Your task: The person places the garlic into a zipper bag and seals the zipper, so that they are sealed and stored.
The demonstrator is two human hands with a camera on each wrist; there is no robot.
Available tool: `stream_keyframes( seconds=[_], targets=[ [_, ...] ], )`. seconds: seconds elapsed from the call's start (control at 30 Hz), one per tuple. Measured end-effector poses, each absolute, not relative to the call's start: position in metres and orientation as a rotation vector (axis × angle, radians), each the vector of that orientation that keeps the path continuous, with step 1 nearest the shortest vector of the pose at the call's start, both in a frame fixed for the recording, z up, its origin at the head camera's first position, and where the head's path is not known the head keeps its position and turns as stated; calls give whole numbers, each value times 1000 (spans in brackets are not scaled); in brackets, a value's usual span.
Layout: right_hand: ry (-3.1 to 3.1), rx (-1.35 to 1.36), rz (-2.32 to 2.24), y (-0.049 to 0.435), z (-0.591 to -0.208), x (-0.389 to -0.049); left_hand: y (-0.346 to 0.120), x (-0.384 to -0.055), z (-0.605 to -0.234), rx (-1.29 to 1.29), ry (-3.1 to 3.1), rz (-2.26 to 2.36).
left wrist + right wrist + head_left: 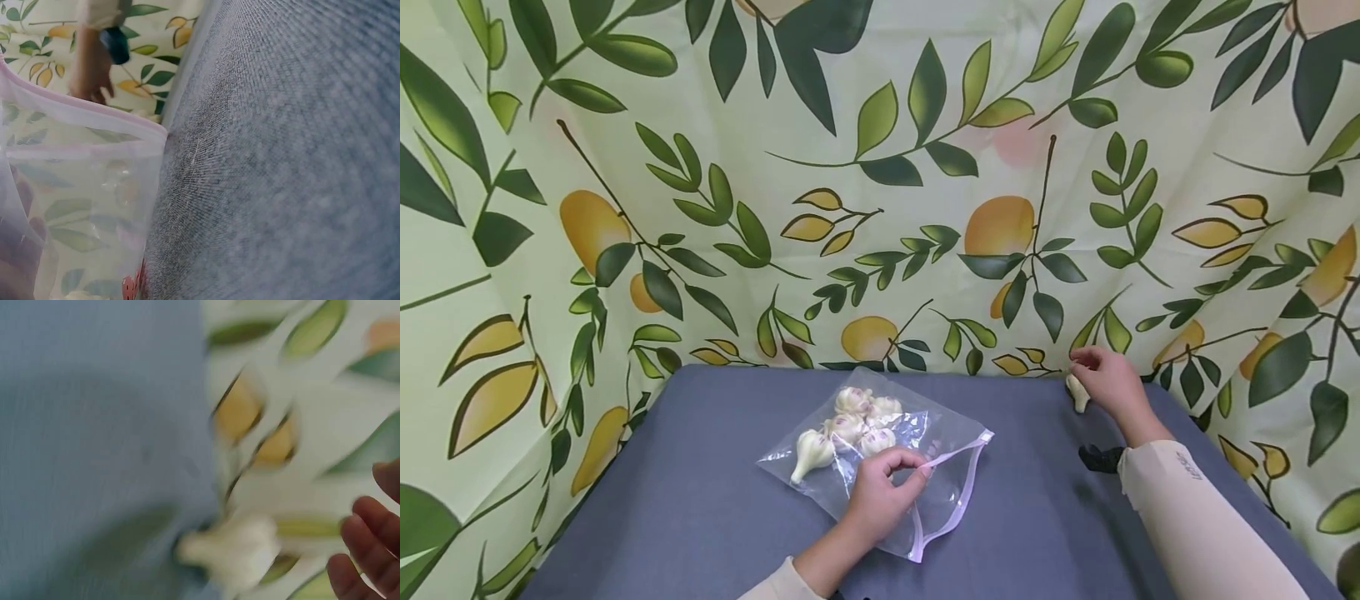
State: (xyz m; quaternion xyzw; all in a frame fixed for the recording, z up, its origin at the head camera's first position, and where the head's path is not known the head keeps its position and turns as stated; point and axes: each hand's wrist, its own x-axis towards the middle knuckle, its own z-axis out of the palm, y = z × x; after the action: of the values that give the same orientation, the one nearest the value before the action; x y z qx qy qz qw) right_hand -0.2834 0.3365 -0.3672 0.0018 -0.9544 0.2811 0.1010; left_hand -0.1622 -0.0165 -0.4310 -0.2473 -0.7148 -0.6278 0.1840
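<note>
A clear zip bag with a pinkish zip strip lies on the table, its mouth facing front right and spread apart. Several garlic bulbs are in its far left part. My left hand pinches the bag's near edge by the mouth between thumb and fingers. At the far right, my right hand hovers beside a single garlic bulb on the table. In the right wrist view, its fingers are loosely bent, with a gap between them and that bulb.
A grey-blue cloth covers the table. Behind it and at both sides hangs a leaf-and-fruit patterned cloth, close to the table's back edge. A black wrist camera strap sits at the right cuff.
</note>
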Motion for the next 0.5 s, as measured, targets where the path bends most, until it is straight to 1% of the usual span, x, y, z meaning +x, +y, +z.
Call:
stream_keyframes(
  seconds=[0.13,0.27,0.5],
  targets=[
    [-2857,-63,636,361,-388,-298,-17,-163,-431,-731,-1997,-1750],
    [-2892,-107,574,374,-403,-304,-18,-162,-427,-763,-1989,-1726],
    [-3018,-106,596,379,-420,-319,-15,-176,-453,-762,-1977,-1732]
  ],
)
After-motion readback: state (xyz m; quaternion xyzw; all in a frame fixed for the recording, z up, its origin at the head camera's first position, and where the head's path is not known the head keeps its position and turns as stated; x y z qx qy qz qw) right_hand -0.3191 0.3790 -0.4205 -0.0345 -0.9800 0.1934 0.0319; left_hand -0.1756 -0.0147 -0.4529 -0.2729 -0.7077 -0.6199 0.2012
